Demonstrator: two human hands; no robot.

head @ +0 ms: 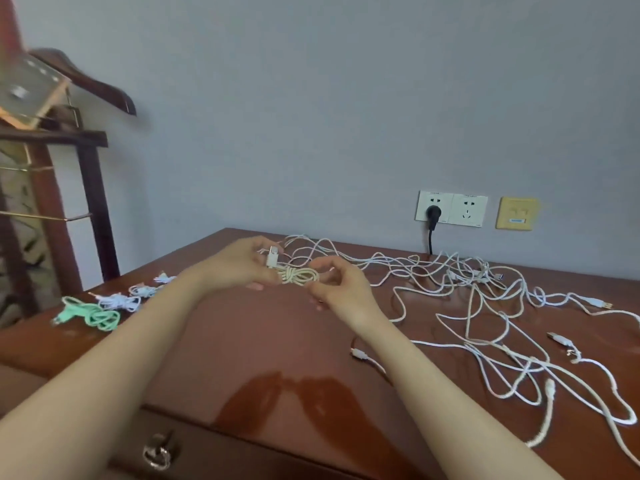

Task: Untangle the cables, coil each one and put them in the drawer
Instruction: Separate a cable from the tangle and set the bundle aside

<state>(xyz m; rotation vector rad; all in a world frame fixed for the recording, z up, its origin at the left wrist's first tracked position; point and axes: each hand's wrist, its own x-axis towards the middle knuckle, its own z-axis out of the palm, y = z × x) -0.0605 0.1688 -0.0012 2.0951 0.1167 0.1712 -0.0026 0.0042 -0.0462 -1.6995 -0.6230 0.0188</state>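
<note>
Nearest the viewer, the dark wooden drawer point(242, 455) with its metal ring pull point(157, 452) stands closed, so its contents cannot be seen; judging by how many cables lie on top, the stowing step has probably not begun. Above it, the glossy reddish-brown wooden counter point(263, 341) carries everything else.

At mid-distance the left hand point(242, 266) is clasped round the white plug end and one side of the cream braided cable bundle point(299, 276); the right hand point(334, 284), fingers curled, appears to pinch the bundle's other side (the exact contact is partly hidden by the fingers); this two-sided hold probably keeps the loops from springing open while the tail is wound about the middle.

To the left lie finished bundles, seemingly set apart so that they do not rejoin the tangle: a mint-green coiled cable point(95, 316); then the pale white coiled cables point(119, 301) beyond it. To the right sprawls the loose tangle of white cables point(485, 306), not yet coiled, strands crossing one another.

Farthest, on the grey wall, a white double socket point(464, 210) holds a black plug point(433, 213); a yellow wall plate point(517, 213) sits just beside it.
</note>
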